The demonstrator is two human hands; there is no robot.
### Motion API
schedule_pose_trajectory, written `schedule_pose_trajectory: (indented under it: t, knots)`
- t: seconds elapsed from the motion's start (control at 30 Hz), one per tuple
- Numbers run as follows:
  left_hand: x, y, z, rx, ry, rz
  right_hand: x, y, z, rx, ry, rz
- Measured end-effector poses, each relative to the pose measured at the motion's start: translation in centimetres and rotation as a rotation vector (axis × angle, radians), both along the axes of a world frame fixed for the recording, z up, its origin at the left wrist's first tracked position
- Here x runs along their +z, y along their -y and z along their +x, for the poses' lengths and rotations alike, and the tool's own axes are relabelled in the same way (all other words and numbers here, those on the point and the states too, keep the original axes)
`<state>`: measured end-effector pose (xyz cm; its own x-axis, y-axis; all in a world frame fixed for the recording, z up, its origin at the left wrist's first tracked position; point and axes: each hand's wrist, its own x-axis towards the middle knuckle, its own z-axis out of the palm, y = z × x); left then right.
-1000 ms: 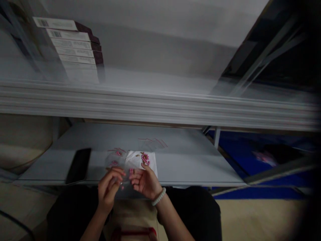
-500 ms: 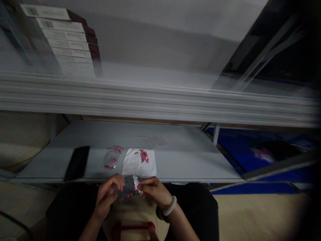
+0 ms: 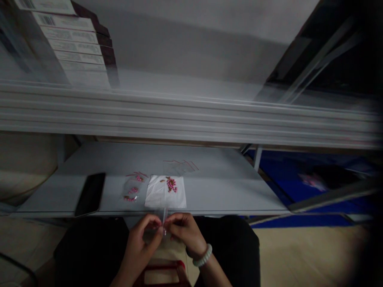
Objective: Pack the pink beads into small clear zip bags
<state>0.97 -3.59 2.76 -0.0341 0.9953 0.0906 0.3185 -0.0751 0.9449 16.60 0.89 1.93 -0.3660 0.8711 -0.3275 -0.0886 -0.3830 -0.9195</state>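
Pinching a clear bag (image 3: pixel 164 214) in our left hand (image 3: pixel 142 238) and right hand (image 3: pixel 186 232), fingertips closed, nearside of the white sheet (image 3: pixel 157 196) | pink beads (image 3: pixel 171 184) on it | beaded bags (image 3: pixel 131 190) left of it

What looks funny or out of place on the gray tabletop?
Just one little thing: a brownish piece lies apart from the pile of pink beads on the white sheet. I see nothing broken there.
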Motion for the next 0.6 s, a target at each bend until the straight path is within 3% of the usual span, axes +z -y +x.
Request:
schedule_pose_trajectory:
  t: [0.17, 0.37, 0.47, 0.6]
  knots:
    - [-0.13, -0.13, 0.60, -0.023, -0.073, -0.027, -0.59, 0.35, -0.26, -0.044, 0.141, 0.237]
    - [-0.62, -0.35, 0.25, -0.113, -0.087, -0.091, -0.54, 0.67, -0.53, -0.002, 0.177, 0.280]
    - [-0.67, -0.36, -0.02, -0.157, -0.044, -0.121, -0.50, 0.82, -0.44, 0.019, 0.125, 0.244]
    - [-0.44, -0.43, -0.26, -0.211, -0.036, -0.142, -0.54, 0.98, -0.17, 0.073, 0.012, 0.022]
